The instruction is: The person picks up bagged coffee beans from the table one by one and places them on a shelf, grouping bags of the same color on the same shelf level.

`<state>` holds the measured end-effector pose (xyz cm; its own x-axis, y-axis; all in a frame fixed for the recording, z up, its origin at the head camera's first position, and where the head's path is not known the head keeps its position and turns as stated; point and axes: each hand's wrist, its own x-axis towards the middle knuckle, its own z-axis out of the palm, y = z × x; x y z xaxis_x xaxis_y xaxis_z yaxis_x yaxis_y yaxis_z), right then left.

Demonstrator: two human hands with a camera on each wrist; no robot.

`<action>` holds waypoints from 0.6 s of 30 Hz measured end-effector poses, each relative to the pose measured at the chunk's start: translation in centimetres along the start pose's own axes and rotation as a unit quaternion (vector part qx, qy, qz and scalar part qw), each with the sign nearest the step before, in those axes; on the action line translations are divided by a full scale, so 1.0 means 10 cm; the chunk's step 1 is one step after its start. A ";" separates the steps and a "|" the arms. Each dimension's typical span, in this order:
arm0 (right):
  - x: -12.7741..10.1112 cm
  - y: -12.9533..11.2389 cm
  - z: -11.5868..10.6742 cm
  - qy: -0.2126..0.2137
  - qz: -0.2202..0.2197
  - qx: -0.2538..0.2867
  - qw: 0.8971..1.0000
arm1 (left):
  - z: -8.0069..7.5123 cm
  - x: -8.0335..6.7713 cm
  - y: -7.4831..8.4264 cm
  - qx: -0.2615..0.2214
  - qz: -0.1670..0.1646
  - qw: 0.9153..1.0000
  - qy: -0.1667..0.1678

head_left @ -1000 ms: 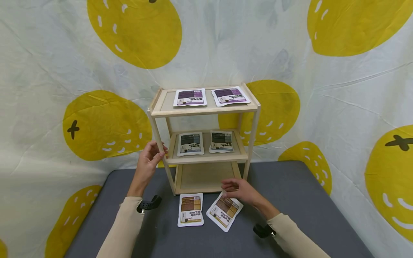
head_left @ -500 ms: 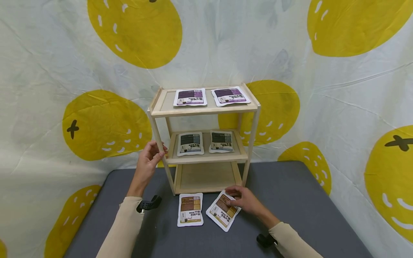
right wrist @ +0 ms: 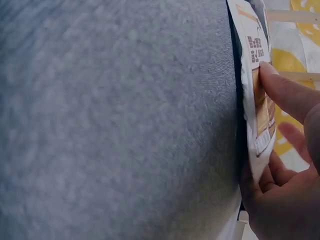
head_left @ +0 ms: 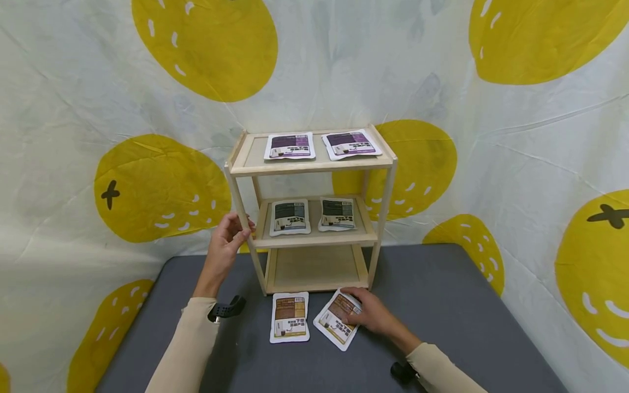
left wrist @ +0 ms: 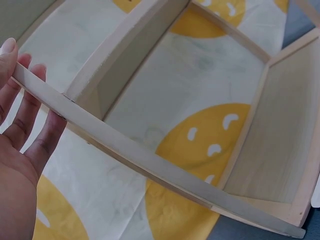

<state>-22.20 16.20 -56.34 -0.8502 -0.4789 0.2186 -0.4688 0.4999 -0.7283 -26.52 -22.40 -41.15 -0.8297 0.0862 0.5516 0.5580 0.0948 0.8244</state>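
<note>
My left hand (head_left: 223, 248) holds the left front post (left wrist: 135, 147) of a small wooden three-tier shelf (head_left: 314, 242), thumb on one side and fingers on the other. On the grey table, just before the shelf, lies a flat white pouch with a brown label (head_left: 334, 321), turned at an angle. My right hand (head_left: 372, 314) pinches this pouch by its upper right side. In the right wrist view the thumb (right wrist: 285, 92) presses its printed face while the fingers reach behind its edge. A second brown-labelled pouch (head_left: 290, 317) lies straight to the left, untouched.
Two purple-labelled pouches lie on the top tier, left (head_left: 290, 146) and right (head_left: 351, 144). Two dark-green-labelled ones lie on the middle tier, left (head_left: 290, 217) and right (head_left: 337, 214). The bottom tier (head_left: 314, 267) is bare board. A fruit-patterned cloth (head_left: 314, 65) hangs behind.
My right hand has come down from above the angled brown pouch onto its right side and taken hold of it. The left hand stays on the post.
</note>
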 end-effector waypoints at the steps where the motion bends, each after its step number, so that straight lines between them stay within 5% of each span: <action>1: 0.00 -0.01 0.01 -0.004 -0.001 0.000 1.000 | 0.00 0.00 0.00 -0.002 -0.001 1.000 0.000; 11: 0.01 -0.01 0.02 -0.025 -0.019 0.050 0.998 | 0.00 0.01 0.00 -0.005 -0.002 1.000 0.004; 18: 0.05 -0.02 -0.04 -0.088 0.009 0.130 0.988 | 0.00 0.00 0.02 -0.002 -0.016 1.000 0.007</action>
<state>-22.61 16.17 -55.86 -0.7922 -0.6012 0.1052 -0.3577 0.3177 -0.8781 -26.40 -22.34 -41.02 -0.8477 0.0683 0.5260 0.5303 0.0933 0.8426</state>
